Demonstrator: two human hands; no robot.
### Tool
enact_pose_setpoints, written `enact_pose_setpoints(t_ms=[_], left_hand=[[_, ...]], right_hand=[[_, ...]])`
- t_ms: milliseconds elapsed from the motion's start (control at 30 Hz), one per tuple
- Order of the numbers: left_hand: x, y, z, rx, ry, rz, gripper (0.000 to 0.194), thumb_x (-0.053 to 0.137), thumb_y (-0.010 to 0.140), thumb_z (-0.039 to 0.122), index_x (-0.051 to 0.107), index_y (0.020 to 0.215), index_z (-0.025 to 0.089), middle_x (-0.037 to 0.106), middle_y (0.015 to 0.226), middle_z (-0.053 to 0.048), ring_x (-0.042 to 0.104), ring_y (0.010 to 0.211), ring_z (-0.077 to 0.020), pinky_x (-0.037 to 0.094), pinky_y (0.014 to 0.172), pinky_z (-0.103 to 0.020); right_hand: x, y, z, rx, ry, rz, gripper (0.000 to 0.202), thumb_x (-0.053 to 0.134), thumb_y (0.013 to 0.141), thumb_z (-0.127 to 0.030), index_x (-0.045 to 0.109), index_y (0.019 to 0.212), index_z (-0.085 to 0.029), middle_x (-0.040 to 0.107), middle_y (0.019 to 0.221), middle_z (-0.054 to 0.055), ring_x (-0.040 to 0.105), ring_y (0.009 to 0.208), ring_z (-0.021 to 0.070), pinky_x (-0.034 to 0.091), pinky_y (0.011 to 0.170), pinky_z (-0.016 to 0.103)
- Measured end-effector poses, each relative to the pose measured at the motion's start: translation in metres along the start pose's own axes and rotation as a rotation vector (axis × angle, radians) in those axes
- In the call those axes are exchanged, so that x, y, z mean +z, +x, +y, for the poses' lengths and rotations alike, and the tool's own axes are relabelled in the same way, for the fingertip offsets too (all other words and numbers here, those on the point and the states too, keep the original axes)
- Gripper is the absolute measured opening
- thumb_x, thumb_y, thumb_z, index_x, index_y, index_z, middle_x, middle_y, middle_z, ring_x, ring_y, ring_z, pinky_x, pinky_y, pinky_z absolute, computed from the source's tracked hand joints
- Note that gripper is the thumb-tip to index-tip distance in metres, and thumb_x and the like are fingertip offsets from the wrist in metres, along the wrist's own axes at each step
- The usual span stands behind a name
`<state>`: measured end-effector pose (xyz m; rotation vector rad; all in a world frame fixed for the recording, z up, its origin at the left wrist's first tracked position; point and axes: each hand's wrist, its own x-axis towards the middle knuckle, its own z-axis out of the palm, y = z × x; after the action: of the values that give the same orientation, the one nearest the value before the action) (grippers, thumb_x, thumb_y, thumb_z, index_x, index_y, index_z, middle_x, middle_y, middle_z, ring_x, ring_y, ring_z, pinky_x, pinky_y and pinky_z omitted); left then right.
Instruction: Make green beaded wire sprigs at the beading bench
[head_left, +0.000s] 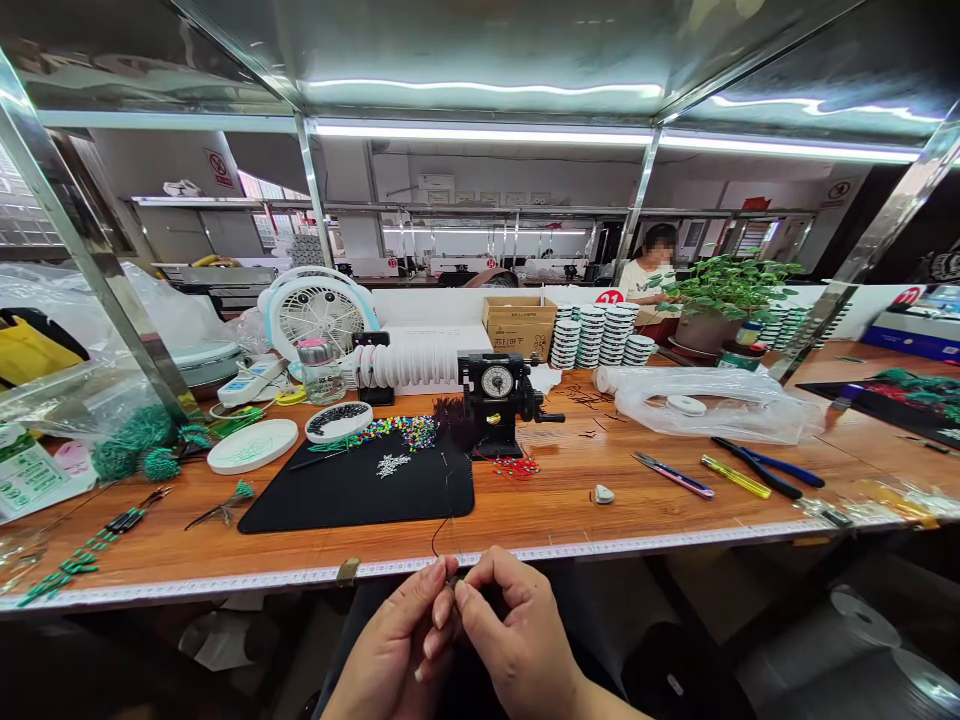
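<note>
1. The dark thread [435,538] is pinched in front of the table's near edge, and a loose curve of it is seen rising over the edge strip [285,577]
2. Thumb and forefinger of the left hand [409,630] are pressed together on the thread, with no gap seen; its other fingers are loosely curled
3. Thumb and forefinger of the right hand [517,620] are likewise brought together, just beside the left tips; the thread seems to be gripped there too, though the exact spot is covered
4. For neat handling, a light, close pinch is probably called for, with the pull shared evenly so that slips and kinks are avoided
5. The loose curve should be lifted clear of the mat [337,500], where white beads [392,465] and, farther back, coloured beads [416,432] are spread and could be dragged
6. To the right, a cutter [673,475], a screwdriver [735,477] and pliers [780,465] are laid well apart from the hands
7. Behind the mat's right side, a winder [491,400] is placed, whose crank [553,417] should not be snagged
</note>
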<state>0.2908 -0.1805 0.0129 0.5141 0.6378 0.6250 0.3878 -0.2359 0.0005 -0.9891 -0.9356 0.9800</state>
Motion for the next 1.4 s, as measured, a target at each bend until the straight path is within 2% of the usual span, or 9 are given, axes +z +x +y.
enact_pose_setpoints(t_ms=[200, 400, 500, 767, 900, 1067, 1200, 1300, 1400], left_hand=[[-0.004, 0.007, -0.001, 0.025, 0.233, -0.099, 0.044, 0.075, 0.064, 0.044, 0.049, 0.046, 0.013, 0.040, 0.041, 0.004, 0.030, 0.040, -0.0038, 0.021, 0.037, -0.014], [0.018, 0.017, 0.052, 0.222, 0.818, -0.114, 0.029, 0.070, 0.071, 0.039, 0.059, 0.064, 0.013, 0.051, 0.046, 0.002, 0.041, 0.036, -0.0058, 0.026, 0.036, -0.016], [0.020, 0.017, 0.063, 0.313, 0.983, -0.072, 0.030, 0.069, 0.070, 0.042, 0.060, 0.067, 0.013, 0.053, 0.047, 0.002, 0.046, 0.036, -0.0085, 0.031, 0.037, -0.017], [-0.021, 0.007, 0.012, 0.070, 0.435, 0.029, 0.045, 0.078, 0.056, 0.048, 0.050, 0.049, 0.013, 0.043, 0.043, 0.005, 0.032, 0.039, -0.0040, 0.025, 0.039, -0.016], [-0.022, 0.004, 0.001, 0.042, 0.311, 0.074, 0.039, 0.084, 0.050, 0.040, 0.060, 0.061, 0.011, 0.049, 0.049, 0.003, 0.032, 0.039, -0.0031, 0.021, 0.039, -0.016], [-0.025, 0.012, -0.008, -0.067, 0.255, -0.091, 0.045, 0.080, 0.055, 0.046, 0.050, 0.047, 0.013, 0.035, 0.036, 0.006, 0.023, 0.035, -0.0025, 0.014, 0.038, -0.017], [-0.029, 0.009, -0.004, 0.012, 0.196, -0.004, 0.041, 0.084, 0.051, 0.041, 0.056, 0.054, 0.011, 0.043, 0.045, 0.005, 0.026, 0.039, -0.0019, 0.014, 0.039, -0.016], [-0.026, 0.004, -0.004, 0.036, 0.173, 0.019, 0.034, 0.084, 0.054, 0.035, 0.064, 0.067, 0.010, 0.048, 0.051, 0.004, 0.028, 0.041, -0.0020, 0.016, 0.039, -0.015], [-0.023, 0.003, -0.008, 0.013, 0.175, -0.042, 0.031, 0.079, 0.063, 0.035, 0.062, 0.062, 0.009, 0.045, 0.051, 0.004, 0.028, 0.043, -0.0026, 0.017, 0.039, -0.016]], right_hand=[[-0.008, 0.007, 0.004, 0.072, -0.059, 0.064, 0.041, 0.057, 0.081, -0.051, 0.048, 0.062, -0.016, 0.056, 0.051, 0.000, 0.048, 0.043, 0.0083, 0.037, 0.044, 0.020], [-0.003, 0.032, -0.007, 0.027, -0.004, 0.057, 0.043, 0.058, 0.079, -0.053, 0.050, 0.062, -0.014, 0.048, 0.047, -0.004, 0.040, 0.040, 0.0059, 0.031, 0.043, 0.019], [0.007, 0.040, -0.003, 0.059, 0.051, 0.069, 0.044, 0.059, 0.078, -0.055, 0.049, 0.062, -0.015, 0.045, 0.043, -0.006, 0.037, 0.036, 0.0047, 0.027, 0.038, 0.017], [-0.013, 0.008, 0.021, 0.308, 0.092, -0.131, 0.049, 0.063, 0.070, -0.061, 0.050, 0.072, -0.014, 0.049, 0.048, -0.005, 0.038, 0.030, 0.0033, 0.032, 0.030, 0.014], [-0.026, -0.001, 0.026, 0.327, 0.095, -0.116, 0.046, 0.068, 0.068, -0.055, 0.044, 0.069, -0.016, 0.047, 0.043, -0.008, 0.036, 0.029, 0.0020, 0.027, 0.029, 0.012], [-0.019, 0.007, 0.036, 0.264, 0.127, -0.108, 0.048, 0.060, 0.074, -0.060, 0.043, 0.064, -0.016, 0.047, 0.041, -0.006, 0.034, 0.027, 0.0023, 0.024, 0.027, 0.013], [-0.022, 0.004, 0.034, 0.379, 0.176, -0.161, 0.048, 0.066, 0.068, -0.059, 0.048, 0.071, -0.015, 0.049, 0.044, -0.006, 0.036, 0.027, 0.0032, 0.029, 0.026, 0.013], [-0.024, -0.002, 0.026, 0.395, 0.208, -0.107, 0.043, 0.071, 0.067, -0.052, 0.046, 0.068, -0.016, 0.050, 0.044, -0.006, 0.035, 0.028, 0.0030, 0.027, 0.026, 0.013], [-0.019, -0.002, 0.021, 0.344, 0.173, -0.018, 0.040, 0.068, 0.073, -0.048, 0.047, 0.066, -0.015, 0.049, 0.044, -0.006, 0.034, 0.029, 0.0020, 0.025, 0.027, 0.012]])
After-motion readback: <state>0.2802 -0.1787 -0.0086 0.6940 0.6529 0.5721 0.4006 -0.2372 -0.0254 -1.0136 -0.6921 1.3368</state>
